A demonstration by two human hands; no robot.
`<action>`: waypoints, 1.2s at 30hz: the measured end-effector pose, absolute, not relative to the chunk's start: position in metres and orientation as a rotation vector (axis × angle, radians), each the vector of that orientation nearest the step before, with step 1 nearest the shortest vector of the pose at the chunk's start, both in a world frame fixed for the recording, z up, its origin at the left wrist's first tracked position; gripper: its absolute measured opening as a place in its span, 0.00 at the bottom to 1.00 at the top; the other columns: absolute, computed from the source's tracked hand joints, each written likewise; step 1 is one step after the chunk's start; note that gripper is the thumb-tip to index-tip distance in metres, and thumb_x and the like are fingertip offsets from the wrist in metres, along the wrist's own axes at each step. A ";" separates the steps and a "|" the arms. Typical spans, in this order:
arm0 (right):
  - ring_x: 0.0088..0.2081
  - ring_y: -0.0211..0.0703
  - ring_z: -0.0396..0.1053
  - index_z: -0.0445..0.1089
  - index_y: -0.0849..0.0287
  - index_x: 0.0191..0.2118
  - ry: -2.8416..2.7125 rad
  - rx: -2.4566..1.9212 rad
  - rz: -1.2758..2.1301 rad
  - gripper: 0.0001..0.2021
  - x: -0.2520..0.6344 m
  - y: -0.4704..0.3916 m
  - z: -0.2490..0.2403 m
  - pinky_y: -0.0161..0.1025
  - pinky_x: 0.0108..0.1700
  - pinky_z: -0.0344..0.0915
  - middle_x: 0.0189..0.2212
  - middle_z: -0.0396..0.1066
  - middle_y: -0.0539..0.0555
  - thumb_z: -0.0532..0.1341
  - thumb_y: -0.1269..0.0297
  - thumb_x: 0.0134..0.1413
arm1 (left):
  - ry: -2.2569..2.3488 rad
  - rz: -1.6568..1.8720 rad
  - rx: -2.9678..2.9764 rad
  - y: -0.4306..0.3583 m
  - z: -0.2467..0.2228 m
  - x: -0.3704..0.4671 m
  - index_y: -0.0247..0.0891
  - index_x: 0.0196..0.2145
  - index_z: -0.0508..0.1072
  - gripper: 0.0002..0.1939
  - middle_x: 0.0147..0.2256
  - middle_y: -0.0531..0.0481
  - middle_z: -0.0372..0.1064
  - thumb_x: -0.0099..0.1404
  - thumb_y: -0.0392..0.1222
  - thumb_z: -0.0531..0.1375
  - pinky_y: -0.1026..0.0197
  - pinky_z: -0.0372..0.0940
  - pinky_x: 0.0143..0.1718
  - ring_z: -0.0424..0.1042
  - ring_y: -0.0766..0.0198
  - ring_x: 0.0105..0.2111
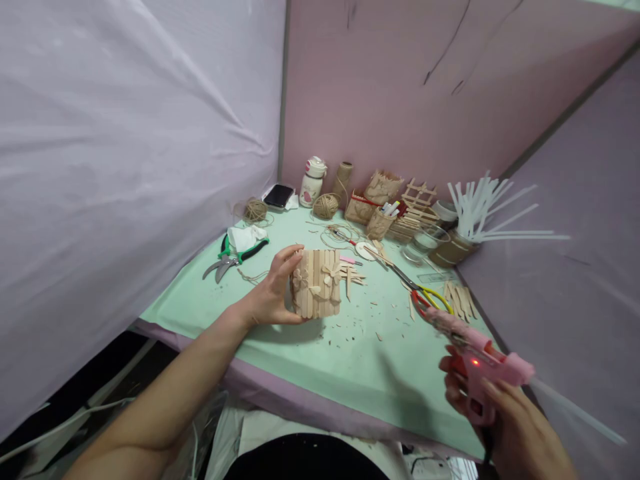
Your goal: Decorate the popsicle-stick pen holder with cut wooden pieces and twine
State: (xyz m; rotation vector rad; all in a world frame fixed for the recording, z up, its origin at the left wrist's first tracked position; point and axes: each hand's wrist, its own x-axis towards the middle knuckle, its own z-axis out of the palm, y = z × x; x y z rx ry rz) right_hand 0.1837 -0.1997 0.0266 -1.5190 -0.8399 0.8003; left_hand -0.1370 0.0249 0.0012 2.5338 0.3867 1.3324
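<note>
A small box of upright wooden sticks (316, 303) with wooden flower shapes on its front is held at its left side by my left hand (273, 290), thumb below and fingers at the top. At the lower right, my right hand (515, 413) is wrapped round the handle of a pink glue gun (480, 363). A red light glows on the gun, and a clear glue stick sticks out of its back end. The gun's nozzle points left, apart from the box.
Pruning shears (225, 267) lie at the left. Scissors (430, 299) lie at the right, near loose sticks (460, 300). Along the back stand a bottle (313, 181), twine balls (325, 206), stick-covered boxes (380, 223) and a container of glue sticks (453, 250). Wood scraps dot the middle.
</note>
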 end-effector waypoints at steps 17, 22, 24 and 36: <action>0.30 0.41 0.64 0.67 0.56 0.44 -1.561 -1.405 0.705 0.16 0.078 -0.153 0.030 0.39 0.31 0.64 0.38 0.65 0.56 0.53 0.50 0.63 | 0.388 1.352 2.536 0.021 0.001 -0.141 0.50 0.67 0.35 0.63 0.63 0.33 0.41 0.46 0.46 0.72 0.30 0.52 0.58 0.47 0.36 0.63; 0.28 0.39 0.62 0.64 0.56 0.45 -1.527 -1.422 0.737 0.14 0.078 -0.153 0.026 0.38 0.30 0.63 0.38 0.62 0.53 0.53 0.51 0.63 | 0.406 1.350 2.530 0.020 0.002 -0.142 0.51 0.67 0.34 0.63 0.63 0.34 0.40 0.46 0.46 0.72 0.31 0.52 0.59 0.46 0.38 0.64; 0.28 0.39 0.61 0.63 0.56 0.46 -1.521 -1.421 0.764 0.15 0.078 -0.154 0.024 0.37 0.30 0.62 0.35 0.62 0.52 0.53 0.51 0.63 | 0.401 1.349 2.533 0.020 0.002 -0.142 0.51 0.67 0.34 0.62 0.63 0.35 0.40 0.47 0.46 0.71 0.32 0.52 0.59 0.45 0.39 0.64; 0.30 0.40 0.60 0.60 0.55 0.45 -1.484 -1.445 0.780 0.14 0.079 -0.152 0.017 0.37 0.31 0.61 0.35 0.60 0.51 0.52 0.50 0.64 | 0.406 1.344 2.528 0.021 0.001 -0.142 0.51 0.67 0.35 0.62 0.63 0.34 0.40 0.47 0.45 0.71 0.31 0.52 0.59 0.45 0.38 0.64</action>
